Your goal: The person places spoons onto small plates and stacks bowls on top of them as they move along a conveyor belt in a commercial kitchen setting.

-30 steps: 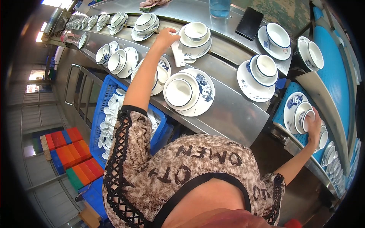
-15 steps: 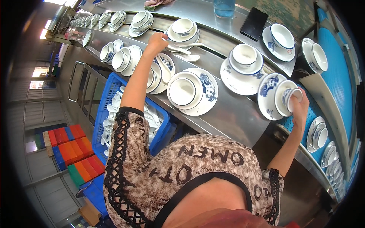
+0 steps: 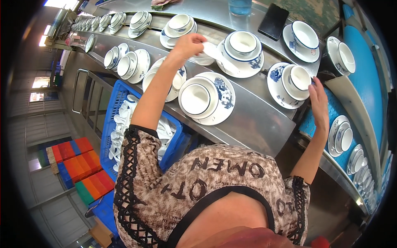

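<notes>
My left hand (image 3: pixel 189 46) reaches over the steel counter, its fingertips pinched on a white soup spoon (image 3: pixel 221 58). The spoon slants down toward a stacked set of plate (image 3: pixel 242 72) and bowls (image 3: pixel 243 42). My right hand (image 3: pixel 319 103) is at the right, fingers stretched out beside another set, a blue-patterned plate (image 3: pixel 276 74) with a bowl and a small cup (image 3: pixel 301 77) on it. Whether the fingertips touch that set is hard to tell. Between my arms, at the near edge, stands a further plate (image 3: pixel 225 93) with bowls (image 3: pixel 195 99).
A blue basket (image 3: pixel 108 128) of white spoons is at the left. More tableware sets line the channel toward the far left. Past the channel lie a black phone (image 3: pixel 273 21) and a blue container (image 3: pixel 240 7). A blue belt (image 3: pixel 364 62) carries sets at the right.
The sets in the channel have shifted up and left. My right hand has let go of the small cup. My left hand has moved right with a spoon.
</notes>
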The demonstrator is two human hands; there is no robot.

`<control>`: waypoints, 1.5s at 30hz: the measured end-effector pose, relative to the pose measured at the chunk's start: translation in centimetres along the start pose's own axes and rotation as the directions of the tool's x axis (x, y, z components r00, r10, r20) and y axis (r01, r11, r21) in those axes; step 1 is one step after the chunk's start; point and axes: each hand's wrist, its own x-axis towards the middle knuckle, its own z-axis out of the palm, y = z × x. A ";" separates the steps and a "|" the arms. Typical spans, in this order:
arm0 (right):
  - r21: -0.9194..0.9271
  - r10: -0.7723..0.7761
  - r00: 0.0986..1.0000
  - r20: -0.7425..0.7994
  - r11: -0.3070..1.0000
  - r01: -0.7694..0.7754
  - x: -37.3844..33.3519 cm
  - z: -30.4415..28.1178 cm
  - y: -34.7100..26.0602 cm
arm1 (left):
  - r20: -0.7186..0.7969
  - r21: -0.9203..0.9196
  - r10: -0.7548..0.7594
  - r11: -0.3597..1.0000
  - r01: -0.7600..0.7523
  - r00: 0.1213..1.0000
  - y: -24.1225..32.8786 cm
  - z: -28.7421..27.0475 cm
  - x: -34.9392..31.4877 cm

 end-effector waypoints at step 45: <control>0.079 0.185 0.980 -0.072 0.981 -0.180 -1.8 -2.6 4.1 | 0.121 0.390 0.204 0.890 -0.236 0.971 3.0 0.8 -6.8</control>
